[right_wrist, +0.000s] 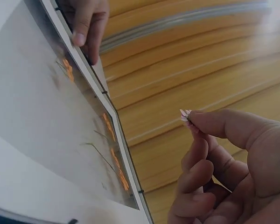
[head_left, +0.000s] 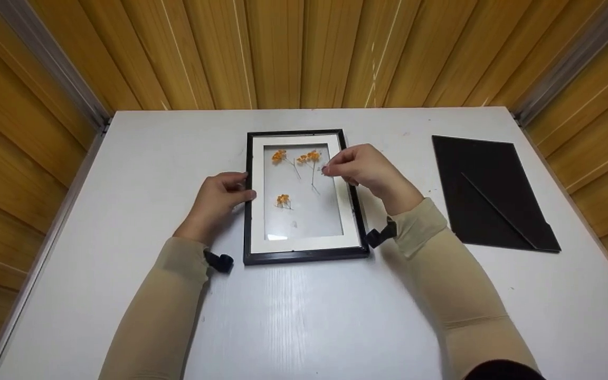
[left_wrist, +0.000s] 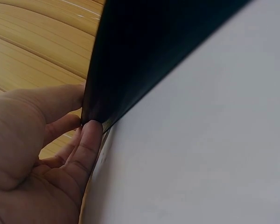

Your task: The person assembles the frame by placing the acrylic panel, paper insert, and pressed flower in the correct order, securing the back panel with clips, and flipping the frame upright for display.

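Observation:
A black picture frame [head_left: 308, 257] with a white mat [head_left: 259, 211] lies flat on the white table. Inside its window are dried orange flowers [head_left: 278, 157] on thin stems, two sprigs near the top and a shorter one lower left. My left hand [head_left: 215, 200] holds the frame's left side, thumb over the border and fingers at the outer edge. Over the upper right of the frame, my right hand [head_left: 371, 168] pinches a tiny pink-and-white flower [right_wrist: 185, 115] between thumb and forefinger, raised above the glass in the right wrist view.
On the right of the table lies a black backing board [head_left: 486, 206] with a folded stand strip [head_left: 499, 211]. Wood-look panels [head_left: 304, 53] rise behind the table and along both sides. Small specks are scattered on the tabletop [head_left: 293, 316].

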Demonstrator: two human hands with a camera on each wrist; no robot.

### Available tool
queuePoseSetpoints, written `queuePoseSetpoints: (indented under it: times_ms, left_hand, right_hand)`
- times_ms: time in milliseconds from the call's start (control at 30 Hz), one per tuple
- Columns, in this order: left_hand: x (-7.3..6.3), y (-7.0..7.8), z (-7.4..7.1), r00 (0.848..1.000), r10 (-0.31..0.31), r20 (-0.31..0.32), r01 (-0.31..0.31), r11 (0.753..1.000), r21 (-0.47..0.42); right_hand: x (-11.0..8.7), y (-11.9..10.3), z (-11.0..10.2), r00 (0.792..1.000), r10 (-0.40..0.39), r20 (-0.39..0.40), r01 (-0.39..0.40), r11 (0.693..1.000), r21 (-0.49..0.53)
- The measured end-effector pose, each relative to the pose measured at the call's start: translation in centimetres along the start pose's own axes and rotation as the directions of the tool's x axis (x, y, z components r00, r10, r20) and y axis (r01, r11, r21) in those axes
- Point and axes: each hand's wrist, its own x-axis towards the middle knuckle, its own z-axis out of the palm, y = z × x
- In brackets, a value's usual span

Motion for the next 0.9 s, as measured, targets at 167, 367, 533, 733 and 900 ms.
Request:
queuePoseSetpoints:
  times_ms: [167, 367, 533, 733, 900]
  left_hand:
    - [-0.1, 0.2, -0.1, 1.000, -0.003, -0.006, 0.003, 1.000, -0.001]
    - [-0.1, 0.3, -0.2, 1.000, -0.013, -0.009, 0.013, 1.000, 0.009]
    - [0.0, 0.4, 0.0, 1.000, -0.007, 0.001, 0.007, 1.000, -0.007]
    - [0.1, 0.2, 0.1, 1.000, 0.003, 0.011, -0.003, 1.000, -0.022]
    - [-0.1, 0.2, -0.1, 1.000, 0.005, 0.016, -0.004, 1.000, -0.023]
  right_hand:
    - [-0.3, -0.8, 2.2, 0.991, 0.039, 0.131, -0.023, 0.993, -0.119]
    - [0.3, -0.7, 4.6, 0.968, 0.126, 0.216, -0.069, 0.965, -0.255]
    - [0.7, -0.3, 5.8, 0.965, 0.161, 0.206, -0.078, 0.929, -0.362]
    - [0.7, 0.0, 6.3, 0.967, 0.188, 0.170, -0.101, 0.901, -0.422]
    - [0.5, -0.2, 6.3, 0.973, 0.170, 0.158, -0.084, 0.892, -0.444]
